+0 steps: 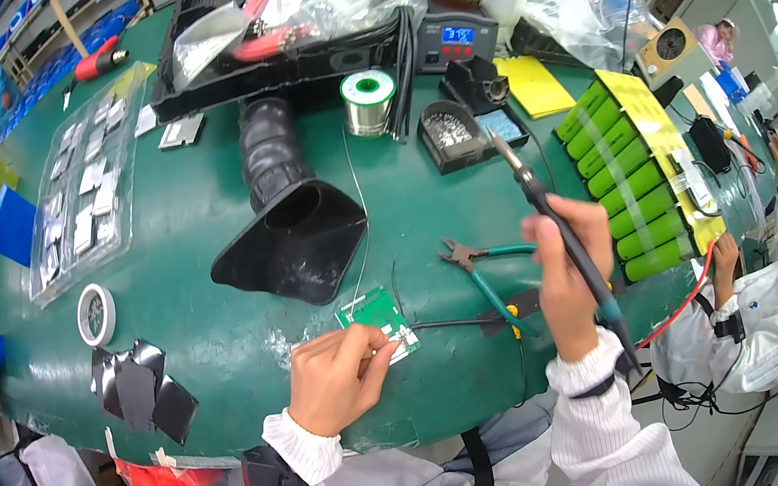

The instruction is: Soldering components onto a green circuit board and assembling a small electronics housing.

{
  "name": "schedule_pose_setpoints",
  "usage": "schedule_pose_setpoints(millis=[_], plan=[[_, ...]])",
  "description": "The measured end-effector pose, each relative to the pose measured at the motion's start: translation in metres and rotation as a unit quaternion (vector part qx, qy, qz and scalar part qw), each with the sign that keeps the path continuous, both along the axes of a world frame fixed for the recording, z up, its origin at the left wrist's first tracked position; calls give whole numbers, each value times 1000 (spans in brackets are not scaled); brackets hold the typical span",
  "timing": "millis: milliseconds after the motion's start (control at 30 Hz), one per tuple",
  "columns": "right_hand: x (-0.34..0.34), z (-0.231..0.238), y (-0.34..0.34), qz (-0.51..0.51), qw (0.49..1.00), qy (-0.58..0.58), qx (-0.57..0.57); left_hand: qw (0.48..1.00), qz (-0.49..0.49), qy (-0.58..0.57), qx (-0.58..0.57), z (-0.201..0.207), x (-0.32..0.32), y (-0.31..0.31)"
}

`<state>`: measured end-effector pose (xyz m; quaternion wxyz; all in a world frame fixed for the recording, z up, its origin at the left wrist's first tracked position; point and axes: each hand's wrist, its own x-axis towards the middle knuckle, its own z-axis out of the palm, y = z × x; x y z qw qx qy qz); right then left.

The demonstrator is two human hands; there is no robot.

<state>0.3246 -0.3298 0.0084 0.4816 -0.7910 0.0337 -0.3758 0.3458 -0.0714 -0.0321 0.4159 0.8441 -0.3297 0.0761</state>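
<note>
In my right hand [574, 266] is a soldering iron [563, 227], held like a pen. Its tip points up and away, close to the holder's sponge and well off the board. My left hand [341, 376] rests on the table with thumb and forefinger pinched at the near right part of a small green circuit board [372, 314]. What lies between those fingertips is too small to make out. Thin solder wire runs from a spool [369, 103] down to the board's far edge. A black cable [451, 323] reaches the board's right side. Green-handled cutters [485, 279] lie between my hands.
A black fume-extractor hood [293, 242] stands beyond the board. The iron's holder [454, 138] and control station [454, 40] are behind. Green battery cells [625, 172] stand at right, near a co-worker's hand [725, 258]. Left are a parts tray [89, 187], tape roll [97, 315] and black sheets [139, 386].
</note>
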Motion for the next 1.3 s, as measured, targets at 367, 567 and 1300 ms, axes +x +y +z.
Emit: schedule_pose_setpoints(millis=[367, 567, 1300], plan=[[-12, -1, -7, 17, 999, 5, 39, 999, -1, -12, -32, 5, 4, -8], [-82, -3, 18, 174, 983, 50, -28, 999, -22, -30, -30, -1, 7, -5], [-73, -5, 31, 219, 966, 48, -126, 999, -20, -41, -4, -1, 5, -4]])
